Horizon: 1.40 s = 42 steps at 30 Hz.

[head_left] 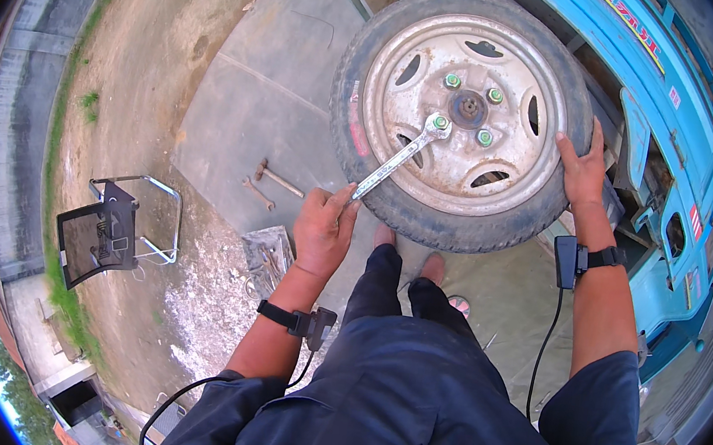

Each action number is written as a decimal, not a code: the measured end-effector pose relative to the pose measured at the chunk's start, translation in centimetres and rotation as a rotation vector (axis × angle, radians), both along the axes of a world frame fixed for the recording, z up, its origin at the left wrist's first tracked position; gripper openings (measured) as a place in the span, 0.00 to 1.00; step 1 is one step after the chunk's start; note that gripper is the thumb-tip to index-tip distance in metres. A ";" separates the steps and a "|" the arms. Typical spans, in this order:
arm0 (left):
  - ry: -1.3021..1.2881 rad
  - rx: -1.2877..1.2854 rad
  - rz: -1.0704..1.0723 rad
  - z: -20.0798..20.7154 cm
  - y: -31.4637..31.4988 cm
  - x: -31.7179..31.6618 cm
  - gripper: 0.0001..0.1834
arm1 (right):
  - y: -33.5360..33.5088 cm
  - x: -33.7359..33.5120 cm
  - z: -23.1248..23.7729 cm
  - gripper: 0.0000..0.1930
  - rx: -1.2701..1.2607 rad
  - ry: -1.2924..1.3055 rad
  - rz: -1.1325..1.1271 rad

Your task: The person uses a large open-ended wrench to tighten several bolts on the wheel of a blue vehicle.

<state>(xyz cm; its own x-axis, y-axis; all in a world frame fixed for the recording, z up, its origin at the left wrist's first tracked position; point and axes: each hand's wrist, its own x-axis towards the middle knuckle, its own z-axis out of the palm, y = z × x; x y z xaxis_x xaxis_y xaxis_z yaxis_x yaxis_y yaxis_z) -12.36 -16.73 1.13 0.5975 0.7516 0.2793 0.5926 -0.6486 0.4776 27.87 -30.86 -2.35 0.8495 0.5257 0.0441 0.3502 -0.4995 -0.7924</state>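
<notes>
A wheel with a black tire (356, 148) and a worn whitish steel rim (388, 103) stands before me. Several green-marked nuts surround its dark rusty hub (468, 109). My left hand (322, 227) is closed around the lower end of a silver wrench (393, 167), which slants up to the right. The wrench's head sits at the lower left nut (441, 122). On the tire's right edge rests my right hand (585, 171), its thumb on the sidewall and its fingers over the tread, gripping the tire.
A hammer (280, 180) and a rusty wrench (258, 195) lie on the grey ground left of the wheel. Close by is a tray of tools (266, 256). Farther left stands a black folding chair (105, 233). A blue vehicle (686, 111) rises on the right.
</notes>
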 end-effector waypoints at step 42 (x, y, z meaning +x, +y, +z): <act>-0.995 -0.589 0.706 -1.8 6.1 3.4 0.21 | 0.4 0.1 1.0 0.39 -0.112 0.002 0.040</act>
